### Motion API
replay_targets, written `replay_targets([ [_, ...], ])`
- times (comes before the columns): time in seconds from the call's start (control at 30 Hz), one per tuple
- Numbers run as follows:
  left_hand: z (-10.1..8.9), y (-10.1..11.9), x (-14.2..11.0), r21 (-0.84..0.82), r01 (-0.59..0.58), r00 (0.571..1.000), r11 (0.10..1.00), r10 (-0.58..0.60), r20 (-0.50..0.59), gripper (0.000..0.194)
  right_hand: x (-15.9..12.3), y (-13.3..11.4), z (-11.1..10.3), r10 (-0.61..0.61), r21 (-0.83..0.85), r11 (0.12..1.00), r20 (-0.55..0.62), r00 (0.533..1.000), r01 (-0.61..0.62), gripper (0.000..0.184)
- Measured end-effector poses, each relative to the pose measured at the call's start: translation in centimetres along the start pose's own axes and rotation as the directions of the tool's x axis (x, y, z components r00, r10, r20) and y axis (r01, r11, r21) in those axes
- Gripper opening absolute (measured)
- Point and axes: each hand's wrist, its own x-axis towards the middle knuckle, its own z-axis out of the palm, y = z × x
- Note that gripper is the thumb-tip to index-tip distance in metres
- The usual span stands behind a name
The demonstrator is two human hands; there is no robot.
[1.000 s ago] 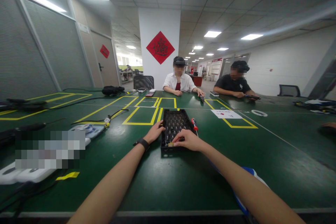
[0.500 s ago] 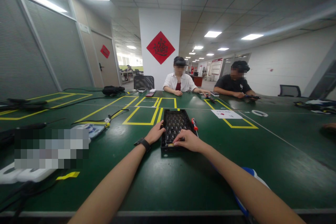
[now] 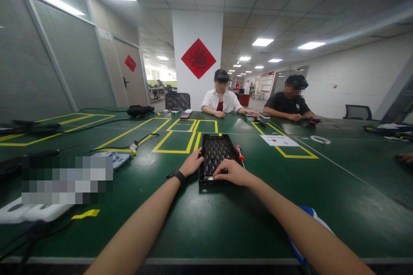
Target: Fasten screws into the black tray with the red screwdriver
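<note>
Right hand pinched on small pale piece; left hand against black tray, grip we cannot determine. We log the tray inward of the tabletop's near edge.

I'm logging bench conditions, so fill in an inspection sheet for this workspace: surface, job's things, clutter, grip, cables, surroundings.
Surface: green table with yellow tape.
Job's things: open black case; small pale part near its near left corner.
Clutter: red-handled screwdriver right of the case, paper sheet, white ring.
Grip: left hand at the case's left side; right hand at the small pale part, hold unclear.
Cables: black cables on the left.
Surroundings: person in white and person in black across the table; red diamond sign.
</note>
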Motion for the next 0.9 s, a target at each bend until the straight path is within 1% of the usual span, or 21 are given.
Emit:
replay_targets([
  [0.2,-0.05,0.16,-0.04,0.003,0.011,1.0,1.0,-0.011,0.005,0.057,0.06,0.34,0.33,-0.014,0.023,1.0,-0.078,0.997,0.016,0.019],
  [0.37,-0.11,0.36,0.0,-0.001,0.032,0.999,0.999,-0.032,0.01,0.058,0.1,0.69,0.59,0.005,0.003,1.0,-0.059,0.998,-0.005,0.021],
  [0.6,-0.23,0.57,-0.17,-0.01,0.015,1.0,1.0,-0.014,0.005,0.056,0.06,0.65,0.65,-0.002,-0.032,0.999,-0.07,0.998,0.0,0.021],
  [0.77,-0.09,0.28,0.0,-0.015,0.012,1.0,1.0,-0.012,-0.001,0.057,0.05,0.64,0.7,0.012,-0.07,0.997,-0.076,0.997,-0.017,0.021],
  [0.9,-0.04,0.04,0.07,-0.02,-0.001,1.0,1.0,0.001,-0.001,0.057,0.13,0.71,0.82,0.003,-0.048,0.999,-0.087,0.996,-0.008,0.02],
])
